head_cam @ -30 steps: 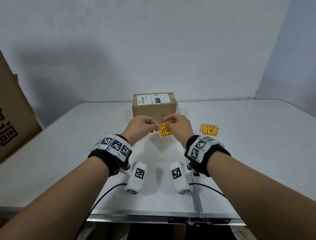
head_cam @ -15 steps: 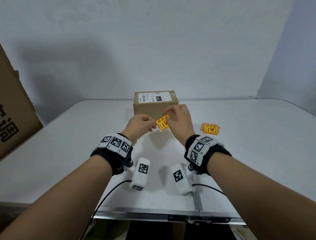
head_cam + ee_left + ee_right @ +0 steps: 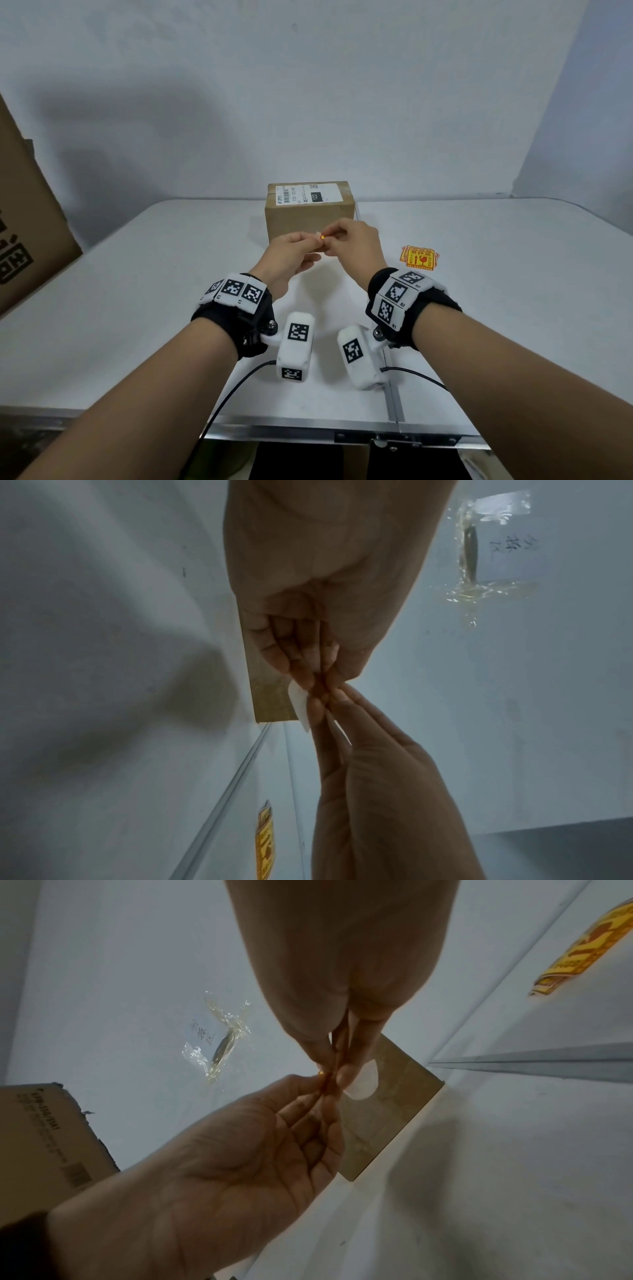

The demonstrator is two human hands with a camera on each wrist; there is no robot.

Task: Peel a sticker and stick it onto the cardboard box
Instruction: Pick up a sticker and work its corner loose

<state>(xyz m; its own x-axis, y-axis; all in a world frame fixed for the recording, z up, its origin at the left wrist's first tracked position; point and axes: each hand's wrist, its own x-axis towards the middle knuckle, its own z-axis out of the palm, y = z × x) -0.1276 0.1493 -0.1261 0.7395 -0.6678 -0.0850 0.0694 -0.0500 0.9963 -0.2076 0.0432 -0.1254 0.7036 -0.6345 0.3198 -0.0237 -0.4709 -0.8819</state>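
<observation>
Both your left hand [image 3: 291, 251] and right hand [image 3: 352, 241] pinch the sticker [image 3: 322, 237] edge-on; the cardboard box [image 3: 308, 219] lies just beyond, nearer your right.

"122" and "122-122-007" on the cardboard box [image 3: 310, 216] label [image 3: 310, 195]

Bare forearms, no sleeves. Each wrist wears a black fabric band: left band [image 3: 236, 318], right band [image 3: 424, 308]. Curved white plates on top of both, printed with black-and-white square fiducial tags, small codes at the edges ("R1", "R2" on the right). White camera pod hangs inboard of each wrist on a screwed bracket, left pod [image 3: 296, 346], right pod [image 3: 358, 356], each tagged. Thin black cable [image 3: 226, 401] trails from each pod.
</observation>
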